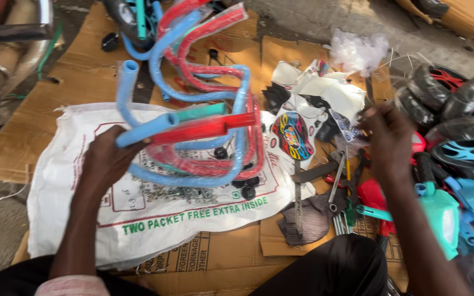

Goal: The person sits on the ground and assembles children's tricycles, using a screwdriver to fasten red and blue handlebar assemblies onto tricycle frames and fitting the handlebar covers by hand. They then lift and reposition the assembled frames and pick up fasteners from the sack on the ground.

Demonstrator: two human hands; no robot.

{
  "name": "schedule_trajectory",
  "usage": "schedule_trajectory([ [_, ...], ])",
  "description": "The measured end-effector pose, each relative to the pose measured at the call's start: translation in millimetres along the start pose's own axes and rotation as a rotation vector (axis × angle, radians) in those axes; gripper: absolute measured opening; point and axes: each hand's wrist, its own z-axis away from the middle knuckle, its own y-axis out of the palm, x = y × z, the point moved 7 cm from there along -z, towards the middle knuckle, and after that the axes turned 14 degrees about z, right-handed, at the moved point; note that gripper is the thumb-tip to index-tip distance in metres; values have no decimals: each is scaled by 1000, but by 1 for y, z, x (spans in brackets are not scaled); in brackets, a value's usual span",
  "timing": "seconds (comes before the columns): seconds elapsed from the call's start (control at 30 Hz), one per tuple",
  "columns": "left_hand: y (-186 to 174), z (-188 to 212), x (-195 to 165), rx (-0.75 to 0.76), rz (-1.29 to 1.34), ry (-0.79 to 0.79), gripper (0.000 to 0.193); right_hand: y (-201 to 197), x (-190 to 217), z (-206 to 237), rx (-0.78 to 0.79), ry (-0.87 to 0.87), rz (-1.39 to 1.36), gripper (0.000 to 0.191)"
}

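Observation:
My left hand (107, 159) grips a blue tube of a small blue and red tubular frame (204, 115) and holds it tilted above a white woven sack (83, 181). My right hand (388, 134) reaches to the right over a pile of white printed plastic panels (325, 93), its fingers closed on something small that I cannot make out. Small nuts and bolts (182, 193) lie loose on the sack under the frame.
Spanners and other hand tools (338, 189) lie on cardboard (231, 252) by my right knee. Several small black, red and teal wheels (456, 115) are stacked at the right, with teal plastic parts (445, 214) below them. More frame tubes (154, 33) lie behind.

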Motion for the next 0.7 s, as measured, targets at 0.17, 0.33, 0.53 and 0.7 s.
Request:
schedule_trajectory([
  [0.17,20,7,-28,42,166,77,60,129,-13,95,170,204,282,32],
  [0.33,21,28,-62,-68,94,337,99,195,-41,108,109,96,488,54],
  [0.53,33,28,-63,-152,-42,321,80,243,-73,52,35,0,752,71],
  [0.7,31,10,-48,-21,95,162,72,309,-92,1,265,-478,994,28],
])
